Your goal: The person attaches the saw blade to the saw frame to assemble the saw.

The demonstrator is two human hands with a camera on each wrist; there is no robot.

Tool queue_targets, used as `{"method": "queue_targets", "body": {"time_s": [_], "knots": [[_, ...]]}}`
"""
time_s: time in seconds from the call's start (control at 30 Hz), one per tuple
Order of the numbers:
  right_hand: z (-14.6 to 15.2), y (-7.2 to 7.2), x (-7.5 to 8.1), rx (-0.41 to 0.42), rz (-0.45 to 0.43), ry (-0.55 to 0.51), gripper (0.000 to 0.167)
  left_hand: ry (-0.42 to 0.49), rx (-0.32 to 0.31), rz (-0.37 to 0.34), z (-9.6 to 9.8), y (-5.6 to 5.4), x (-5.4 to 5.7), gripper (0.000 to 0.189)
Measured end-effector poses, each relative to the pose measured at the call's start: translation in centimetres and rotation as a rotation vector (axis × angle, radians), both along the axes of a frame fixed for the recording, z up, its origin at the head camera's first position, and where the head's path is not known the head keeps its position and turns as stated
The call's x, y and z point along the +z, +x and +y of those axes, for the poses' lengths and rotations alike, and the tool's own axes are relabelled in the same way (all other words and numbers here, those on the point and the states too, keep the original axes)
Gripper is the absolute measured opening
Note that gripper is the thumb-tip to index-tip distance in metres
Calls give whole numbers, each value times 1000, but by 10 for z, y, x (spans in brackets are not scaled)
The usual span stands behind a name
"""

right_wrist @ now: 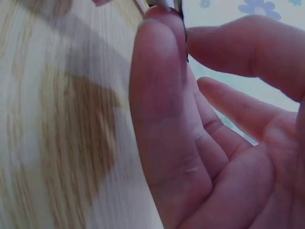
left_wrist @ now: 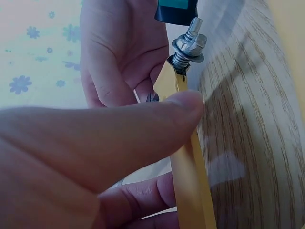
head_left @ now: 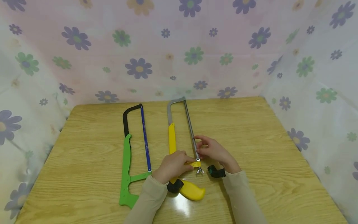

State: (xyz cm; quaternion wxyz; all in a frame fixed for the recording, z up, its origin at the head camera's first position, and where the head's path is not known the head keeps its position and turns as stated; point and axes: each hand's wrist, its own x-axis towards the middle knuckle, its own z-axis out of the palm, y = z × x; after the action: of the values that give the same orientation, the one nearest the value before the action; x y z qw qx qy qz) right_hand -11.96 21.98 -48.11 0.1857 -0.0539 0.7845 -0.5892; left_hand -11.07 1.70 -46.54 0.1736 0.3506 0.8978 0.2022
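Grey blade [head_left: 190,126] might slip
Left grip [head_left: 172,165] pinches yellow frame [head_left: 172,138], right grip [head_left: 213,152] pinches blade; uneven pull could unseat it

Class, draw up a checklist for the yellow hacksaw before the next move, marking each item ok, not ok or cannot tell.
1. Left hand grips the yellow hacksaw: ok.
2. Right hand pinches the dark blade near its lower end: ok.
3. Wing nut present at the crossbar's end: ok.
4. A hand on the wing nut: not ok, neither touches it.
5. Blade tension: cannot tell.
6. Green hacksaw lying apart from the yellow one: ok.
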Motion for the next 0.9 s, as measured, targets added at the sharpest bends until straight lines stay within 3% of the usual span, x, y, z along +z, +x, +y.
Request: {"method": "queue_targets", "body": {"time_s": [0.9], "knots": [[7,-3,3,99,13,8,45,19,13,-42,2,-2,2,40]]}}
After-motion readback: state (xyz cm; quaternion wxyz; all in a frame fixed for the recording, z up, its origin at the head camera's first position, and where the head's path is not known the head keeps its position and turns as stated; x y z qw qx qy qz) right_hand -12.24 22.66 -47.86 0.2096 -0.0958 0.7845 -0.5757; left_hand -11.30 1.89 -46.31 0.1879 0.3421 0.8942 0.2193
